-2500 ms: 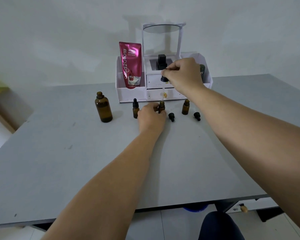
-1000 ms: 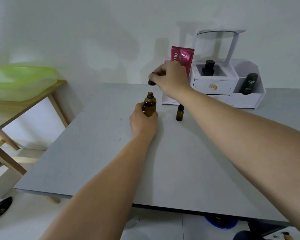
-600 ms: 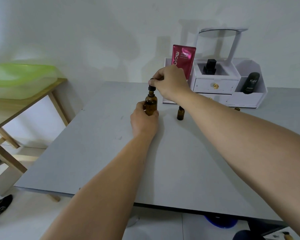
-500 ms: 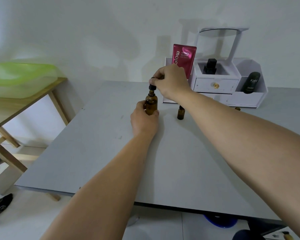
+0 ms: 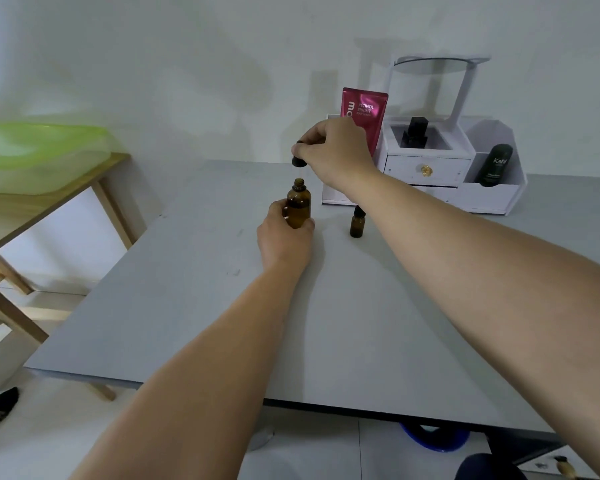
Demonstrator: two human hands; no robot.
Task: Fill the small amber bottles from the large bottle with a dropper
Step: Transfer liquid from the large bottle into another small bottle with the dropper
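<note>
Head view, centre frame: left hand [image 5: 281, 239] grips the large brown-amber glass bottle [image 5: 299, 206] on the grey tabletop [image 5: 205, 313], right hand [image 5: 333, 150] pinches the black-capped dropper [image 5: 298, 162] just above its open neck; a shaky carry rightward to the small amber bottle [image 5: 356, 224] could spill drops.

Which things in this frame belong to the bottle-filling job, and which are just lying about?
In the job:
- large bottle, gripped by the left hand
- dropper, pinched by the right hand above the large bottle's open neck
- small bottle, capped

Lying about:
- pink tube
- white organiser
- black bottle
- dark green bottle
- green tub
</note>
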